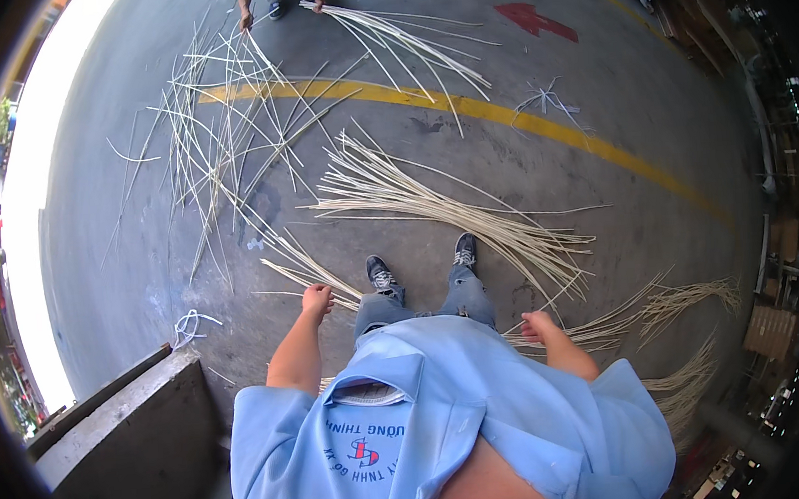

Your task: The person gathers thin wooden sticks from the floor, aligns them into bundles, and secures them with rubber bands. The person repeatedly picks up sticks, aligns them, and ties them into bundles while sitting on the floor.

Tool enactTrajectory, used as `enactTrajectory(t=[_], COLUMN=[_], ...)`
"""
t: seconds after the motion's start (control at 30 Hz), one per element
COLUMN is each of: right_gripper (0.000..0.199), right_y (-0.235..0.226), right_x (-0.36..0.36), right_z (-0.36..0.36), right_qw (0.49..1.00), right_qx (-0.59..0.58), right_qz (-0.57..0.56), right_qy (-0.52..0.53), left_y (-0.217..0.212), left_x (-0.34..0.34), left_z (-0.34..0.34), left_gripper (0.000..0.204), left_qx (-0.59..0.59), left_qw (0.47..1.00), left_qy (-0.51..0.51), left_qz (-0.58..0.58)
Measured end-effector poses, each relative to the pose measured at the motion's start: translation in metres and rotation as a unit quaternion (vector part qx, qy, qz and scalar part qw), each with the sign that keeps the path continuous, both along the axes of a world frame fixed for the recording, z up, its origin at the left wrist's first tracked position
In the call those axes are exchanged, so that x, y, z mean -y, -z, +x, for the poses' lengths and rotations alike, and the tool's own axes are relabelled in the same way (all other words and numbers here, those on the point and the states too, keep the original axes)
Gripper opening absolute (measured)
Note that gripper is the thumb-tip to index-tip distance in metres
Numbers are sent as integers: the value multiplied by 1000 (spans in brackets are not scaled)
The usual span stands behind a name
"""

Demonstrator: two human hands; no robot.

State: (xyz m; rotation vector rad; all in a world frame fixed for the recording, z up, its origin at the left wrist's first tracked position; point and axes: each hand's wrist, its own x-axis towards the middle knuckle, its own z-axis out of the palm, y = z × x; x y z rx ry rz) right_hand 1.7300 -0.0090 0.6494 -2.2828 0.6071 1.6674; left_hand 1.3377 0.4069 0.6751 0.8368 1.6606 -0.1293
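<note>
I stand on a grey concrete floor strewn with pale cane strips. My left hand hangs at my side, fingers curled, holding nothing, just above a few loose strips. My right hand hangs on the other side with fingers loosely closed; whether it grips any strip is unclear. A large bundle of strips lies fanned out just ahead of my shoes. More bundles lie to my right.
A scattered heap of strips covers the floor at the far left. Another person's hands handle a bundle at the top edge. A yellow line crosses the floor. A concrete block stands at my lower left.
</note>
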Motion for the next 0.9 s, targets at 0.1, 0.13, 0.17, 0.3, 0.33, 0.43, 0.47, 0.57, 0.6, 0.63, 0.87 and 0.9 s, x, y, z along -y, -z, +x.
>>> enactTrajectory(t=[0.1, 0.13, 0.17, 0.3, 0.33, 0.43, 0.47, 0.57, 0.6, 0.63, 0.87, 0.9], right_gripper=[24, 23, 20, 16, 16, 15, 15, 12, 12, 13, 21, 22], right_y=[15, 24, 33, 84, 100, 161, 183, 266, 295, 324, 539, 564], right_x=[-49, -67, -85, -159, -171, -207, -222, -241, -247, -260, -367, -379], right_z=[69, 98, 125, 155, 152, 129, 116, 96, 86, 63, -18, -33], right_qw=[993, 985, 978, 856, 858, 849, 838, 783, 770, 757, 626, 622], right_qx=[84, 114, 122, 262, 246, 205, 190, 220, 222, 199, 282, 304], right_qz=[56, 80, 126, 211, 184, 132, 141, 178, 189, 191, 309, 289], right_qy=[-69, -101, -109, -392, -412, -469, -492, -554, -568, -593, -659, -661], left_y=[3, 14, 25, 59, 72, 139, 162, 244, 269, 292, 428, 439], left_x=[10, 15, 20, 50, 61, 100, 114, 142, 148, 151, 170, 179], left_z=[-9, 1, 11, 51, 65, 102, 111, 145, 150, 144, 128, 125], left_gripper=[23, 22, 22, 20, 22, 27, 27, 29, 28, 28, 27, 27], left_qx=[-49, -41, -34, 6, 37, 136, 163, 231, 238, 228, 213, 185], left_qw=[999, 999, 998, 990, 992, 989, 983, 960, 958, 960, 938, 936], left_qy=[-22, -34, -45, -136, -118, -31, -38, -10, -23, -42, -209, -229], left_qz=[-8, -2, 4, 26, 11, -37, -72, -155, -159, -159, -175, -196])
